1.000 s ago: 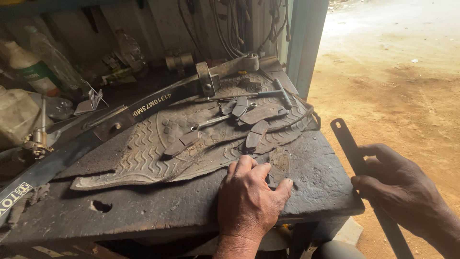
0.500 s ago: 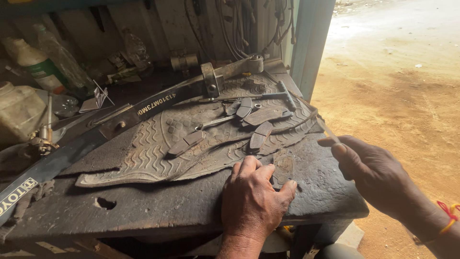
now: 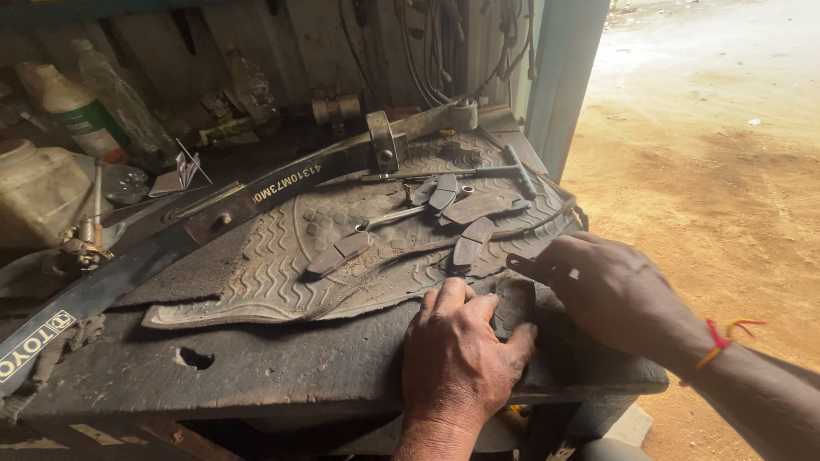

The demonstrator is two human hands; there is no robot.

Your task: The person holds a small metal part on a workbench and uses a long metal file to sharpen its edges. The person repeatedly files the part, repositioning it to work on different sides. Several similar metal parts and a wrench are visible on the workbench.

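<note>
1. Far left of frame: a translucent jug and a green-labelled plastic bottle stood at the bench's back edge.
2. A long dark metal bar ran diagonally from lower left up to centre top.
3. Centre: a worn rubber mat with wavy tread lay on the workbench; several flat brake-pad pieces and a hammer sat on it.
4. Lower centre: left hand lay flat, palm down, fingers spread on the mat's edge, gripping nothing.
5. Just right of it: a small dark flat piece lay on the bench between both hands.
6. Right: right hand was pinched on a thin dark metal strip just above that piece.
</note>
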